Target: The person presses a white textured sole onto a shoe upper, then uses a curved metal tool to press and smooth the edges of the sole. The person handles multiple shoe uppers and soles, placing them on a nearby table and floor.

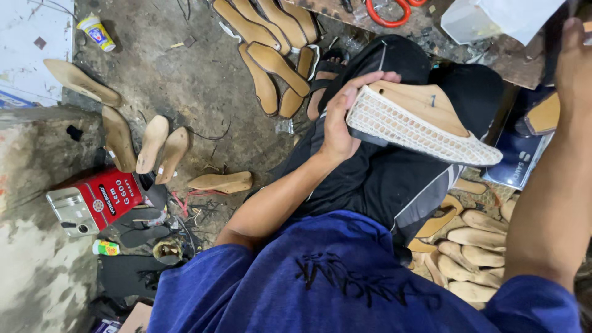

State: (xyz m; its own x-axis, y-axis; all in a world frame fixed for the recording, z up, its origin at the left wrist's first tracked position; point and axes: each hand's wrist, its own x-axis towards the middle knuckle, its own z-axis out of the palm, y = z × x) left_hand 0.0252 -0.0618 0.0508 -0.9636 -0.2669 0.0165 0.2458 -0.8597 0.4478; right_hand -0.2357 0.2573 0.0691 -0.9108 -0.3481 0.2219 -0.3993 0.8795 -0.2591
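1. Red tin point(98, 202): at nine o'clock on the floor, a boxy can lying on its side, red with a round emblem and a silvery end.
2. Small tube point(105, 248): at about eight o'clock, just below the tin, green and yellow with a red band.
3. Cup point(97, 32): at ten o'clock, near the top left, a tilted white pot with a yellow rim and a blue-and-red label.
4. Blue box point(521, 160): at three o'clock, dark blue with pale print, partly hidden.

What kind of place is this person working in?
Probably a small shoemaking workshop. The left hand holds a wedge sole wrapped in white mesh, tan soles lie scattered on the dirty concrete floor, and a red glue can lies nearby.
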